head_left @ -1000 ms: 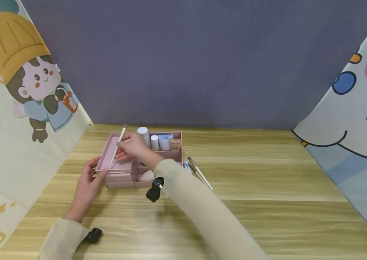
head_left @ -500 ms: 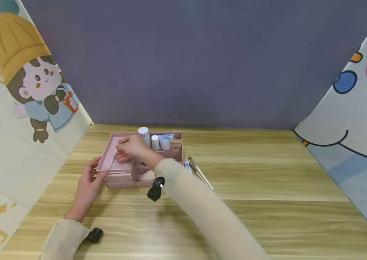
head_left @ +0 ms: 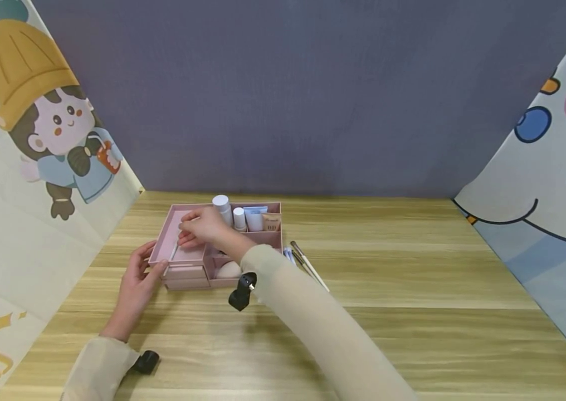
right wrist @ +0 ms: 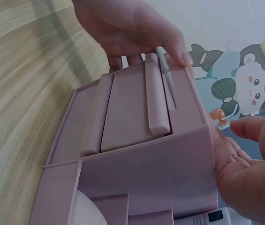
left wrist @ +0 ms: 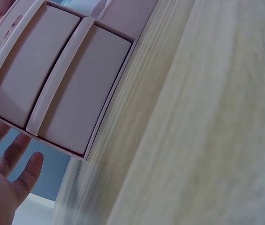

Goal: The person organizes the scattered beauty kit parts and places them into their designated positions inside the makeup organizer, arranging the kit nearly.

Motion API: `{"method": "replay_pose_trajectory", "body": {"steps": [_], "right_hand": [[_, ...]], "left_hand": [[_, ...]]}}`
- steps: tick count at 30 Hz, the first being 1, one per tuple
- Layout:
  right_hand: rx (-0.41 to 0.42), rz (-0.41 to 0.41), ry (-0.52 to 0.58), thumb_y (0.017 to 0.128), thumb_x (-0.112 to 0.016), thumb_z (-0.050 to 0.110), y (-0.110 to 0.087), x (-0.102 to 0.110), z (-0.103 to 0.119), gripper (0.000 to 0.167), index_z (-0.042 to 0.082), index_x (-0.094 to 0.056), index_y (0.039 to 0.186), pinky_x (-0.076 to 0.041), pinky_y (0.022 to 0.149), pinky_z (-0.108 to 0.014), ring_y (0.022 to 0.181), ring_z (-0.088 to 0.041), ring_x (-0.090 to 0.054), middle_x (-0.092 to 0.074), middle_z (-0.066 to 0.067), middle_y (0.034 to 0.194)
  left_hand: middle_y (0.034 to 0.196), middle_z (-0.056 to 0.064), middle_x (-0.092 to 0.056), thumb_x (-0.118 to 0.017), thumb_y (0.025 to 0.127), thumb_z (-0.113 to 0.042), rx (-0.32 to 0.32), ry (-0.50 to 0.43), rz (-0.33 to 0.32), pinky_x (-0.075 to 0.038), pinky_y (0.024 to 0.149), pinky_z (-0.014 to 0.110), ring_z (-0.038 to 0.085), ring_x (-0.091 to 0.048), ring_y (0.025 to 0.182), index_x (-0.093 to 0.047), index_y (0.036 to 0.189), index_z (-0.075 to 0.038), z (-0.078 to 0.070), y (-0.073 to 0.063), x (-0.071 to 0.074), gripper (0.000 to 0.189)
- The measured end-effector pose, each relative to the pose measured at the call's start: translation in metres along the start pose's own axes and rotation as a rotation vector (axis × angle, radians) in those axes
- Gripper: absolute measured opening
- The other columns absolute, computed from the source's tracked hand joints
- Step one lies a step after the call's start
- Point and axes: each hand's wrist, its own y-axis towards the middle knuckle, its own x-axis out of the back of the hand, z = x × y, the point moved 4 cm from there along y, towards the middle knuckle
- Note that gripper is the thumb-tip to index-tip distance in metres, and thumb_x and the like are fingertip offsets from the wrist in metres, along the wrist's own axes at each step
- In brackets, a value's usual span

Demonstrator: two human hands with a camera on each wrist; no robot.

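Note:
A pink makeup organizer (head_left: 165,234) stands toward the left of the table. My right hand (head_left: 206,227) reaches into its upper left tray and holds a slim white makeup brush (head_left: 175,250); its bristle end is hidden by the fingers. In the right wrist view, the handle of the brush (right wrist: 167,77) sticks out through the front wall, close to the left thumb. My left hand (head_left: 138,275) holds the front left corner, thumb at the front and fingers along the side. Two drawers (left wrist: 85,86) with curved pulls face the front, both pushed in.
Right compartments hold a white-capped bottle (head_left: 221,205), a smaller bottle (head_left: 239,218), a blue-and-white tube (head_left: 255,219), a tan tube (head_left: 271,223) and a pale rounded sponge (head_left: 229,270). More brushes (head_left: 313,272) lie on the wooden table (head_left: 413,267), right of the organizer.
The brush has slid forward and down in the tray, from standing tilted with its bristles above the rim to its handle poking out at the front. Left hand stays put.

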Motion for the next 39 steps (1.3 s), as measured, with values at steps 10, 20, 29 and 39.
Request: {"method": "replay_pose_trajectory", "body": {"steps": [10,20,29,39], "right_hand": [[0.060,0.080,0.069,0.099,-0.055,-0.003,-0.015,0.012,0.008,0.032,-0.016,-0.054,0.128,-0.059,0.065,-0.035,0.084,-0.042,-0.071,-0.068,-0.022,0.079],[0.083,0.158,0.103,0.100,-0.052,-0.002,-0.040,0.036,0.013,0.036,-0.017,-0.049,0.133,-0.059,0.073,-0.038,0.066,-0.019,-0.067,-0.064,-0.015,0.080],[0.058,0.160,0.123,0.101,-0.051,-0.003,-0.059,0.075,0.007,0.037,-0.017,-0.045,0.134,-0.059,0.069,-0.036,0.067,-0.020,-0.068,-0.065,-0.015,0.081],[0.092,0.058,0.132,0.098,-0.053,-0.004,-0.081,0.118,0.000,0.034,-0.018,-0.047,0.129,-0.059,0.064,-0.032,0.065,-0.019,-0.068,-0.067,-0.013,0.078]], "left_hand": [[0.131,0.003,-0.046,-0.054,0.102,-0.008,0.003,-0.014,0.006,-0.042,0.080,0.009,-0.009,-0.049,0.108,-0.034,0.147,0.001,-0.001,-0.001,0.000,0.050],[0.126,-0.010,-0.046,-0.055,0.102,-0.008,0.004,-0.019,0.008,-0.042,0.081,0.010,-0.009,-0.050,0.108,-0.035,0.147,0.001,0.001,-0.003,0.000,0.050],[0.124,-0.011,-0.047,-0.056,0.101,-0.006,0.002,-0.027,0.009,-0.042,0.081,0.010,-0.008,-0.051,0.108,-0.036,0.147,0.001,0.000,-0.005,0.000,0.050],[0.128,-0.001,-0.046,-0.056,0.101,-0.008,0.004,-0.014,0.018,-0.042,0.081,0.009,-0.009,-0.051,0.107,-0.036,0.147,0.000,-0.002,-0.005,-0.002,0.051]]}}
